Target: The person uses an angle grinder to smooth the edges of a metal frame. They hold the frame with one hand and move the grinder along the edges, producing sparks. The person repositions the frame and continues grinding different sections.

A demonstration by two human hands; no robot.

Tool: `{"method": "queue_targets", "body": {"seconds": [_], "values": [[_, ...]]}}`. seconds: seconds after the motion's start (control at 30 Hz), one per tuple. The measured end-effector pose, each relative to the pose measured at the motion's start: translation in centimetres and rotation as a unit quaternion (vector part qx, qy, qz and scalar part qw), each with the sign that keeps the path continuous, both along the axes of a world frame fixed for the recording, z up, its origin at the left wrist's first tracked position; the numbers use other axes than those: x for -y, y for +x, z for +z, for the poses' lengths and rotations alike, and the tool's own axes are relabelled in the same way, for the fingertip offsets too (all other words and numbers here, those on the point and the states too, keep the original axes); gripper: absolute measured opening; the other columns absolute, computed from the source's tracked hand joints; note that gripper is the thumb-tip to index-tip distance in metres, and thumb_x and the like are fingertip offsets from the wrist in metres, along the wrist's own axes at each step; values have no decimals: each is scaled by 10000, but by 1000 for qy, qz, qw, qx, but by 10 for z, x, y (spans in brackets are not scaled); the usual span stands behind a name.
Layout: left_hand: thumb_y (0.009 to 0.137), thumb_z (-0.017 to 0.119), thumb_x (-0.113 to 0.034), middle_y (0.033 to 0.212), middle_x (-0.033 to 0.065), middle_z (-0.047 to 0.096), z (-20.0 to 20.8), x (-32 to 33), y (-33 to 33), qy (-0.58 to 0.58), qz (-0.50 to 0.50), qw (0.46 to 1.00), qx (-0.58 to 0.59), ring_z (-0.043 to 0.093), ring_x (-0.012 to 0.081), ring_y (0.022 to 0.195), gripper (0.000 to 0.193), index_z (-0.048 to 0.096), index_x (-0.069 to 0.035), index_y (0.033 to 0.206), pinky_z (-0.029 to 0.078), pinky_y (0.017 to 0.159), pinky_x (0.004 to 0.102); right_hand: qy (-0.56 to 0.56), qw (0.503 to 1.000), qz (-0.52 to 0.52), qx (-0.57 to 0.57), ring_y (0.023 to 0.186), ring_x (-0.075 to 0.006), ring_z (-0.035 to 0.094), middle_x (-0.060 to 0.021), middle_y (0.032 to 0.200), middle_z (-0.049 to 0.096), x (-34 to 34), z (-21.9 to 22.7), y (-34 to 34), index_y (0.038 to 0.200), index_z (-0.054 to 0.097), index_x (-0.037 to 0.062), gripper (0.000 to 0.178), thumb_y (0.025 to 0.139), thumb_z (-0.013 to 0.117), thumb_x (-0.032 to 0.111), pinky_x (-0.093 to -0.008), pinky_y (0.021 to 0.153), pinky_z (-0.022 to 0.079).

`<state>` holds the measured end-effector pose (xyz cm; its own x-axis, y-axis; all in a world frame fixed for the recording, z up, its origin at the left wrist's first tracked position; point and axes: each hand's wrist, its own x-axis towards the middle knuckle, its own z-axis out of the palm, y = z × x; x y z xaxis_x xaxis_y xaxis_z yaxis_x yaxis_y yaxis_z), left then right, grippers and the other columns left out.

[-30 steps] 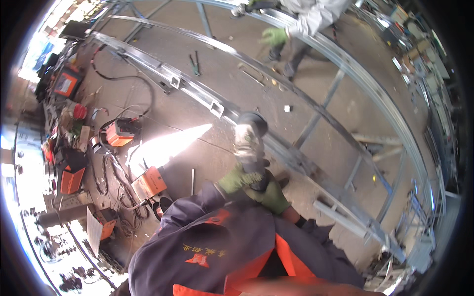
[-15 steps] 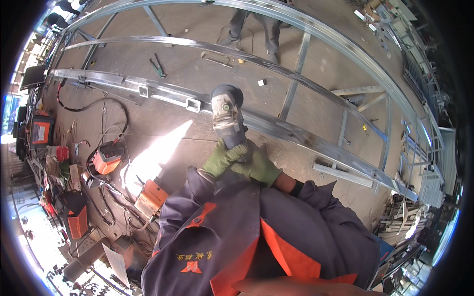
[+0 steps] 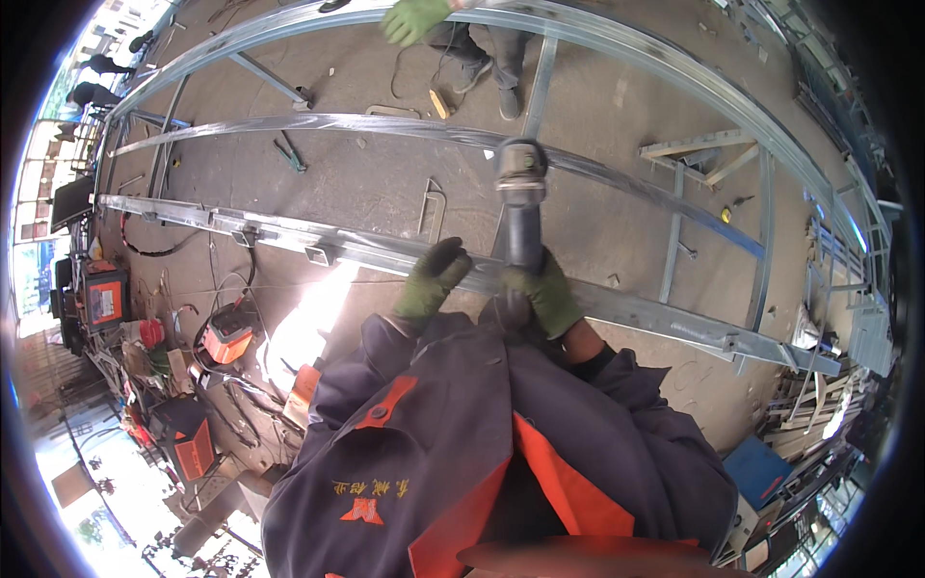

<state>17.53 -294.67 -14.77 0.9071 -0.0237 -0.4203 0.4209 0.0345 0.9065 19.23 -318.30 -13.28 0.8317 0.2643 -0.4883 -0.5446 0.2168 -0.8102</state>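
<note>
An angle grinder [image 3: 523, 207] points away from me, its grey head above the far side of the near metal rail. My right hand [image 3: 547, 297], in a green glove, is closed round the grinder's dark body. To its left, apart from the grinder, my left hand [image 3: 431, 281] holds nothing; its gloved fingers stretch forward, slightly bent, by the near edge of the rail. The galvanized steel rail [image 3: 385, 252] runs across in front of me, part of a large frame, with short square tube pieces [image 3: 319, 255] on its near side.
A co-worker's green-gloved hand [image 3: 414, 21] is at the far rail [image 3: 617, 37]. On the floor lie a hacksaw [image 3: 433, 207], green-handled pliers [image 3: 289, 154] and a yellow-handled tool [image 3: 440, 103]. Orange machines [image 3: 228, 332] with cables stand at left; metal offcuts [image 3: 819, 405] are piled at right.
My left hand has let go of the grinder and moved apart from it. The grinder has shifted right in my right hand. A co-worker's gloved hand has come into view at the far rail.
</note>
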Motion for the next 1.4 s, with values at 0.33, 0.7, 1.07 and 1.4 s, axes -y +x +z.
{"method": "queue_targets", "body": {"seconds": [0.33, 0.7, 1.07, 1.4], "values": [[931, 782, -266, 1371, 171, 724, -63, -16, 165, 594, -207, 723, 285, 675, 392, 1283, 486, 693, -69, 1365, 535, 1089, 529, -51, 980, -176, -76, 860, -173, 716, -74, 984, 731, 103, -48, -3, 1238, 644, 11, 381, 951, 825, 182, -334, 772, 588], [1031, 569, -229, 1618, 136, 547, -198, -17, 326, 730, -383, 505, 253, 495, 353, 1525, 705, 371, -97, 1694, 345, 1269, 562, -98, 934, -273, -208, 829, -187, 711, -85, 998, 730, 76, -51, -45, 1199, 661, 10, 321, 951, 793, 165, -325, 715, 584], [1002, 611, -185, 1169, 95, 706, -194, -11, 348, 690, -402, 556, 231, 730, 276, 1095, 311, 580, -106, 1301, 553, 961, 451, -95, 921, -309, -219, 874, -190, 704, -89, 1042, 723, 28, -44, -26, 1244, 642, 28, 421, 910, 828, 204, -334, 758, 580], [979, 661, -159, 1197, 191, 789, -177, -14, 419, 519, -624, 576, 100, 750, 397, 1163, 309, 727, -99, 1275, 581, 970, 516, -137, 916, -310, -216, 825, -172, 692, -62, 964, 711, 17, -36, -14, 1180, 673, 17, 391, 871, 835, 194, -323, 734, 562]]}}
